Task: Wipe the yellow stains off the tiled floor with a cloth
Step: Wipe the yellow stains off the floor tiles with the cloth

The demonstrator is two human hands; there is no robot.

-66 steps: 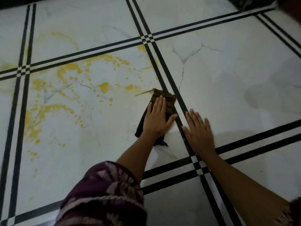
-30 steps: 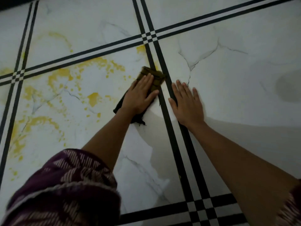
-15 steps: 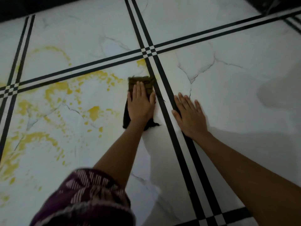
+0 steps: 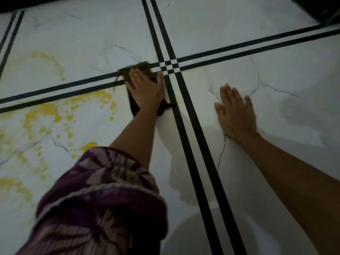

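Note:
My left hand point(image 4: 146, 89) presses flat on a dark cloth point(image 4: 137, 69), its far end stained yellow-brown, lying over the black double grout line just left of the line crossing point(image 4: 169, 66). Most of the cloth is hidden under the hand. Yellow stains point(image 4: 42, 115) spread over the white marble tile to the left, with a fainter yellow arc point(image 4: 53, 63) on the tile beyond the line. My right hand point(image 4: 235, 113) lies flat with straight fingers on the tile right of the vertical lines, holding nothing.
A purple patterned sleeve point(image 4: 103, 201) covers my left upper arm at the bottom. A damp grey patch point(image 4: 301, 113) shows on the right tile. Dark edges point(image 4: 320, 10) border the floor at the top corners.
My left hand has pushed the cloth forward onto the horizontal grout line near the crossing. The yellow spot by the crossing is gone. My right hand stays planted flat.

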